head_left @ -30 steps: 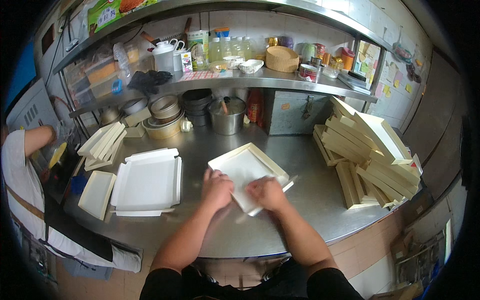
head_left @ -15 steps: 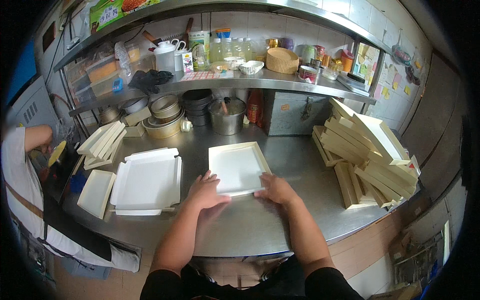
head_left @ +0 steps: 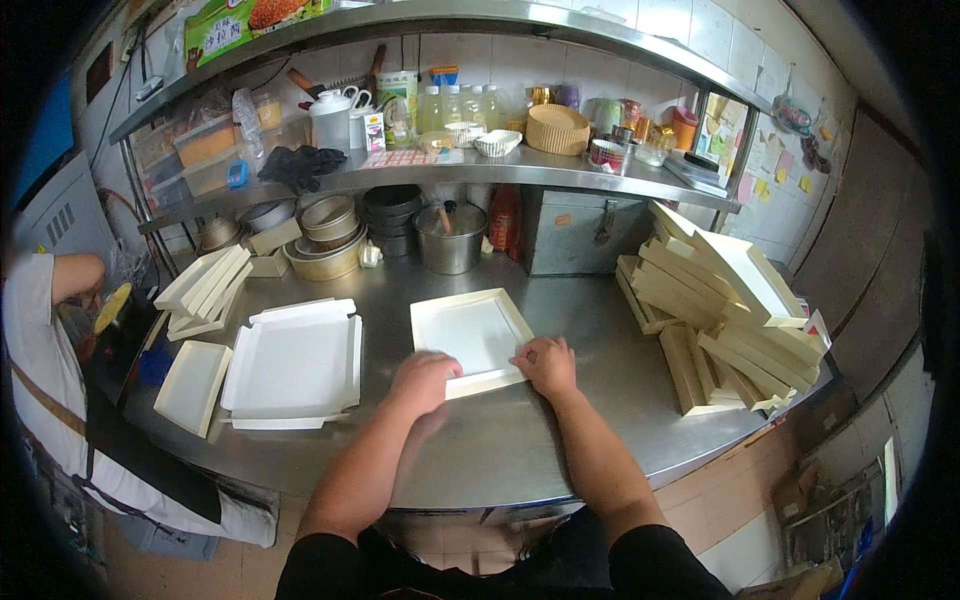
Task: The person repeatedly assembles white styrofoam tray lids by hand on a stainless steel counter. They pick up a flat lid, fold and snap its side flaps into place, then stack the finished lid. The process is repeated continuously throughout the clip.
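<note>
cardboard tray (head_left: 475, 332), white inside, cream-walled, left fingers (head_left: 438, 362) and right fingers (head_left: 537, 354) clamped on its near corners

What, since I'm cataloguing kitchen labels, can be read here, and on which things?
Green package, top shelf: large characters, not copied out.
Green-and-white pack, lower shelf: print too unclear to read.
Small white box, lower shelf: too small to read.
Orange label on grey metal box: too small to read.
Wall notes, right: too small to read.
Cardboard tray, centre: no text visible.
</note>
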A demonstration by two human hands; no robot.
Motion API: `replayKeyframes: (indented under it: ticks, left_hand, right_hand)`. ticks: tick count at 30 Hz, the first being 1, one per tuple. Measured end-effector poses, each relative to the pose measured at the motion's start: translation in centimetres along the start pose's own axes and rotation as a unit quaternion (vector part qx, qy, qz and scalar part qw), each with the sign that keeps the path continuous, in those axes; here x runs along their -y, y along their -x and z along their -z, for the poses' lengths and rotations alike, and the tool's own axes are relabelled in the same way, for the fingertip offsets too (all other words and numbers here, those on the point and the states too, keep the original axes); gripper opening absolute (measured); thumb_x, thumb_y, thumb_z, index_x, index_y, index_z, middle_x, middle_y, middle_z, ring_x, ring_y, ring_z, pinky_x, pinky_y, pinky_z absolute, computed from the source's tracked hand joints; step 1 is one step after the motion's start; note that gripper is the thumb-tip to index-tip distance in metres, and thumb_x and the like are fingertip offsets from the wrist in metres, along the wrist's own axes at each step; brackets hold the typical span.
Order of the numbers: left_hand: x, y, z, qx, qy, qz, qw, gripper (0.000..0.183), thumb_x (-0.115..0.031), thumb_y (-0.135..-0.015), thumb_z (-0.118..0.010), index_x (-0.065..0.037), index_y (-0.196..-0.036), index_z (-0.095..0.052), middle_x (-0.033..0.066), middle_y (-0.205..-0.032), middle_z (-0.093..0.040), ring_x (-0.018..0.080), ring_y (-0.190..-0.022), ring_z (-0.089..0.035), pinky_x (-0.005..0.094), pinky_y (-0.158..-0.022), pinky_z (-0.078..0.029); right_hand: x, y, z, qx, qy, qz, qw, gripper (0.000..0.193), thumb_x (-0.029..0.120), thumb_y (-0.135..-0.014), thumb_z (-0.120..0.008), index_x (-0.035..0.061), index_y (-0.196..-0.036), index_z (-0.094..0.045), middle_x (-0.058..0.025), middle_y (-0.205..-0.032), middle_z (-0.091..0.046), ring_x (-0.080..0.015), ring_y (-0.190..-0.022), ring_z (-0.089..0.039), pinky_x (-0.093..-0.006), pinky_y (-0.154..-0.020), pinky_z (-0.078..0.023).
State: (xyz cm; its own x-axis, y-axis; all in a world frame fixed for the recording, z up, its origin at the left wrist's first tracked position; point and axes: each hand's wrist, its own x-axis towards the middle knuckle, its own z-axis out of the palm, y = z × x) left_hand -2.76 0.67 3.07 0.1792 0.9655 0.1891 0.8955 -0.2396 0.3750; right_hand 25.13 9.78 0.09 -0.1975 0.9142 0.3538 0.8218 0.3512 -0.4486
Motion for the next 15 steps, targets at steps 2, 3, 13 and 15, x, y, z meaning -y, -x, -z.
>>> replayKeyframes:
  ticks: [2,3,13,15]
  left_hand:
    - [-1.0,0.9,0.2,-0.012,0.037,0.003,0.999,0.023,-0.013,-0.098,-0.066,-0.019,-0.112,-0.082,0.0055,-0.124,-0.079,0.0323,-0.120,-0.072,0.0461,-0.102,-0.058]
    - [-1.3,1.2,0.6,-0.018,0.059,0.008,0.998,0.022,-0.016,-0.099,-0.066,-0.020,-0.113,-0.083,0.0047,-0.126,-0.079,0.0315,-0.121,-0.072,0.0453,-0.103,-0.058]
    - [0.9,1.7,0.8,0.060,-0.045,-0.045,0.996,0.042,-0.048,-0.095,-0.079,-0.027,-0.131,-0.084,0.0016,-0.153,-0.070,0.0314,-0.148,-0.058,0.0434,-0.121,-0.049]
    - [1.8,1.6,0.3,0.052,-0.056,-0.051,0.996,0.038,-0.046,-0.097,-0.078,-0.024,-0.128,-0.085,0.0018,-0.153,-0.069,0.0314,-0.147,-0.059,0.0428,-0.118,-0.051]
  right_hand:
    - [0.4,0.0,0.2,-0.003,-0.006,-0.001,1.000,0.026,0.041,-0.084,-0.091,0.0181,-0.095,-0.084,-0.0008,-0.109,-0.079,-0.0308,-0.113,-0.066,-0.0499,-0.097,-0.051]
    - [0.5,0.0,0.4,0.001,-0.012,-0.002,1.000,0.026,0.040,-0.084,-0.091,0.0176,-0.094,-0.083,-0.0009,-0.109,-0.079,-0.0310,-0.113,-0.066,-0.0501,-0.097,-0.051]
    - [-3.2,-0.8,1.2,0.153,-0.183,0.123,0.963,0.027,0.038,-0.087,-0.090,0.0184,-0.106,-0.087,-0.0043,-0.127,-0.078,-0.0331,-0.130,-0.064,-0.0496,-0.113,-0.049]
    - [-2.9,0.0,1.1,0.157,-0.159,0.132,0.966,0.027,0.037,-0.089,-0.089,0.0202,-0.109,-0.088,-0.0047,-0.132,-0.078,-0.0332,-0.137,-0.061,-0.0486,-0.121,-0.043]
